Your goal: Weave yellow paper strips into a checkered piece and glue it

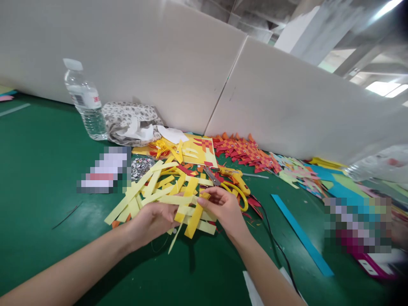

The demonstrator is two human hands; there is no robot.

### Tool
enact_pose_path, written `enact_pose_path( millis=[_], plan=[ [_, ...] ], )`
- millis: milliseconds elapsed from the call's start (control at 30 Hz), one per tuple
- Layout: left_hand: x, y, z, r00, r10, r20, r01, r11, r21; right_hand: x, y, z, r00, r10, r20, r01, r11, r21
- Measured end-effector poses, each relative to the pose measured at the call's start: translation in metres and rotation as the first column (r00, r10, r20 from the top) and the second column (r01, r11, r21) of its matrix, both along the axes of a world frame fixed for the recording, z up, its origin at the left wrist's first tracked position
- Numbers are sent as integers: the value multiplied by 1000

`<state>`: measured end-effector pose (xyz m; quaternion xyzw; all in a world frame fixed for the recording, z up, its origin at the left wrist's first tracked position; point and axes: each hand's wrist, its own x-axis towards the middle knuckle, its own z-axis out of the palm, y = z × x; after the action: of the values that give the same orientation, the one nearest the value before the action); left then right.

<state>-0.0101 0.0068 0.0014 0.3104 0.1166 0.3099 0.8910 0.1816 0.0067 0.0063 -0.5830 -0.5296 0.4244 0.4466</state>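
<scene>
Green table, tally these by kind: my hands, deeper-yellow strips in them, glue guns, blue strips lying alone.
Hands: 2 (left hand, right hand)
Deeper-yellow strips in them, plainly visible: 2
Glue gun: 1
Blue strip lying alone: 1
Total: 6

Woven yellow paper strips (pixel 197 219), held in left hand (pixel 153 219) and right hand (pixel 225 208). On green table (pixel 153 276): red-orange checkered paper pieces (pixel 244 151), heaped; yellow glue gun (pixel 236 175); blue paper strip (pixel 301 233); clear water bottle (pixel 85 104).
</scene>
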Motion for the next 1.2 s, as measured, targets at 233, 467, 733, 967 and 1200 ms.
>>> enact_pose_path(
  millis=[233,467,733,967,1200],
  plan=[
    [2,2,-14,997,54,-52,-58,995,-84,0,-1,0,1000,5,-5,-5,1000,10],
    [3,-2,-8,972,6,-234,18,994,104,-2,-1,-2,1000,0,-15,0,1000,4],
    [-1,-2,-6,907,103,-407,-11,975,223,-4,-2,-4,998,-14,-56,15,1000,14],
    [6,-10,-6,746,280,-604,-187,959,214,-10,-7,-1,994,21,-108,-20,1000,12],
    [8,-8,-7,667,310,-677,-181,949,257,-16,-11,-1,998,-29,-62,31,999,35]
  ],
)
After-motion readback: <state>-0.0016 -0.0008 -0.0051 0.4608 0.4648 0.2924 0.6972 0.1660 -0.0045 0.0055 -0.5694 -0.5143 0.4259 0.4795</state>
